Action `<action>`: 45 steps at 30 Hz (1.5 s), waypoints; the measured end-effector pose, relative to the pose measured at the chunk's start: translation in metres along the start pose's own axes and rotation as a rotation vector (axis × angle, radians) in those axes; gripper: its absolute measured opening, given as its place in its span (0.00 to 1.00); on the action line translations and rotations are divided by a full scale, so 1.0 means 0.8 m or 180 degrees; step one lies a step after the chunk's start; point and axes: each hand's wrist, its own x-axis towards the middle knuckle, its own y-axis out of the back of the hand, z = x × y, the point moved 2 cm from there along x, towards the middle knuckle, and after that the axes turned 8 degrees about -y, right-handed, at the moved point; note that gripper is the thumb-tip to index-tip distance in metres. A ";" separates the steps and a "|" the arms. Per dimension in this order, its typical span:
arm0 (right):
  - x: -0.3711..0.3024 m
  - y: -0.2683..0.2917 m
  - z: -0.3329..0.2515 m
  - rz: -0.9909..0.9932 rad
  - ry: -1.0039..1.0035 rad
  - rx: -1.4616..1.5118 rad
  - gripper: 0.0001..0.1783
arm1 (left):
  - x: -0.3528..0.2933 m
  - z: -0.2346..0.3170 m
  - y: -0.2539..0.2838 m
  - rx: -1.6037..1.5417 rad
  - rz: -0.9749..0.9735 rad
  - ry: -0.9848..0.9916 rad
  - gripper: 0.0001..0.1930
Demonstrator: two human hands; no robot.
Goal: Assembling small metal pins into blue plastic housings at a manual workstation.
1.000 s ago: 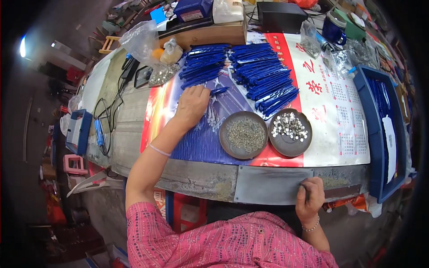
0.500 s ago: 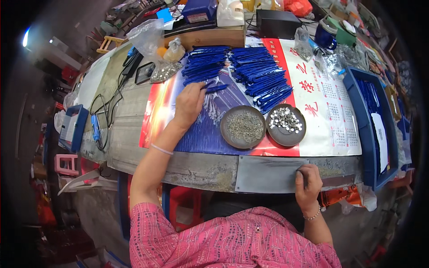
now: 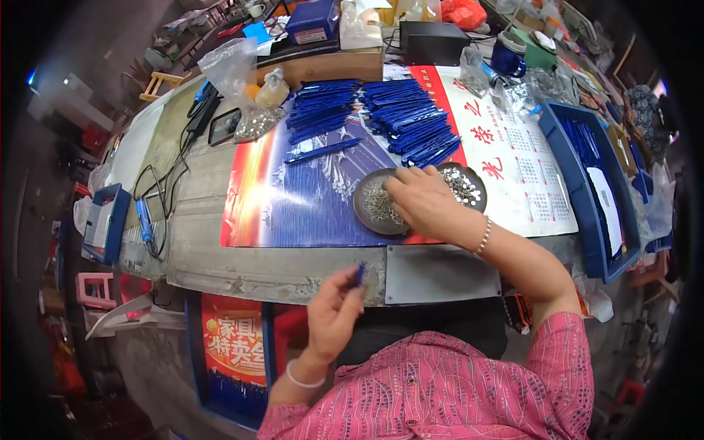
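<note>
We look down on a worn grey table (image 3: 199,220), the widest thing here, with a colourful printed sheet (image 3: 308,213) spread across it. At the right end we see a long blue tray (image 3: 617,269). A grey metal plate (image 3: 440,275) lies along the near edge. Toward the back of the sheet are two bundles of slim blue strips, the left bundle (image 3: 320,110) and the right bundle (image 3: 412,121). Two round dark dishes sit side by side: the left dish (image 3: 374,224) and the right dish (image 3: 478,174).

The hands are well apart. The right hand (image 3: 429,198) reaches across both dishes, fingertips dipped over the left one; we cannot tell whether they grip anything. The left hand (image 3: 336,314), at the near table edge, pinches a blue piece (image 3: 360,275) between thumb and fingers.

A loose blue strip (image 3: 323,151) lies just before the bundles. Smallest are silvery pins (image 3: 380,202) in the left dish and shiny discs (image 3: 462,187) in the right.
</note>
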 end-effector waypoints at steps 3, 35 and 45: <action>0.016 -0.024 0.005 -0.0551 -0.0172 -0.0502 0.09 | -0.031 -0.013 -0.004 -0.0281 -0.0094 0.0138 0.15; -0.077 0.057 -0.001 -0.0495 -0.0340 0.3055 0.08 | -0.010 0.001 -0.053 0.0526 -0.0615 -0.0142 0.05; -0.141 0.046 -0.021 -0.1600 -0.1516 0.5670 0.11 | 0.024 0.012 -0.074 0.1175 -0.1558 -0.1913 0.11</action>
